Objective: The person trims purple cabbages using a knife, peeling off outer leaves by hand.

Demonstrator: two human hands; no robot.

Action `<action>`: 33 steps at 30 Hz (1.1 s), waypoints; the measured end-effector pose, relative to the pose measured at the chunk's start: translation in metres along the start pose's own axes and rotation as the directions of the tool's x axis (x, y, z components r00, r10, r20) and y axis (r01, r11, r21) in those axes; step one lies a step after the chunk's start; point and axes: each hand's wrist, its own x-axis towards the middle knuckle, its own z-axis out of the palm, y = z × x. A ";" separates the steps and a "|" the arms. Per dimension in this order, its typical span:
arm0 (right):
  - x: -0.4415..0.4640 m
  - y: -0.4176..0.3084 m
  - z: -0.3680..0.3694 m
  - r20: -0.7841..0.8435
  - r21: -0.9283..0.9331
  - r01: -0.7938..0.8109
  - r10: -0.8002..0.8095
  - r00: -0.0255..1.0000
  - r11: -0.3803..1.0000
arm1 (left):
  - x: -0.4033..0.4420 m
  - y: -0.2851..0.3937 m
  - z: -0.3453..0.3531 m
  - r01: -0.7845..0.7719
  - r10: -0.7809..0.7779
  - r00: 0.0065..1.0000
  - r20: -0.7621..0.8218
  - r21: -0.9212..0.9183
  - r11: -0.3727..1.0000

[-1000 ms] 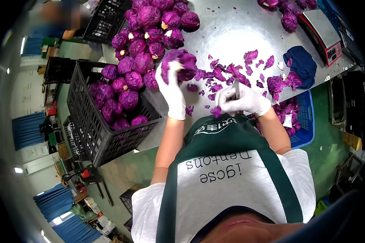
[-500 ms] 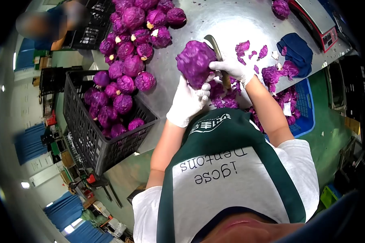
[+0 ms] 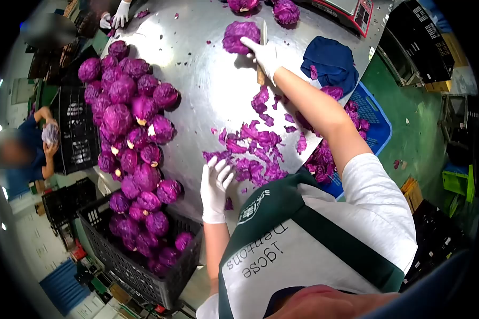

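Note:
My right hand (image 3: 264, 57), in a white glove, reaches to the far part of the metal table (image 3: 197, 80). It grips a knife (image 3: 261, 73) with a wooden handle, while its outstretched fingers touch a trimmed red cabbage (image 3: 240, 37). Whether the cabbage rests on the table or is slightly raised, I cannot tell. Nearer my body, my left hand (image 3: 215, 186), gloved as well, is empty with its fingers apart. It hovers beside a scatter of loose purple cabbage leaves (image 3: 253, 146).
Several red cabbages (image 3: 118, 118) are piled at left, above a black crate (image 3: 138, 279) of more. Another cabbage (image 3: 286, 11) sits near a red scale (image 3: 362, 18). A blue cloth (image 3: 330, 61) and blue basket (image 3: 378, 119) are right. Co-workers stand across and left.
My right hand has carried the cabbage and knife away from my body to the far side. My left hand has let go of the cabbage and drawn back. The view has shifted.

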 end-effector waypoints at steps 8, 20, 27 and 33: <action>0.130 0.016 -0.014 -0.323 -0.127 0.260 -0.288 0.902 0.957 | 0.045 -0.030 -0.030 -0.329 0.621 0.783 0.048 0.878 0.348; -0.080 0.066 -0.078 0.664 -0.725 0.663 -0.068 0.745 0.185 | 0.086 -0.085 0.026 -0.569 0.342 0.730 0.592 0.803 -0.176; -0.142 0.069 -0.221 0.560 -0.781 0.558 -0.080 0.825 0.280 | 0.077 -0.133 0.112 -0.764 -0.076 0.510 0.857 0.492 0.418; -0.161 0.076 -0.371 0.376 -0.828 0.303 0.065 0.924 0.472 | 0.026 -0.093 0.070 -0.582 0.067 0.747 0.661 0.602 0.547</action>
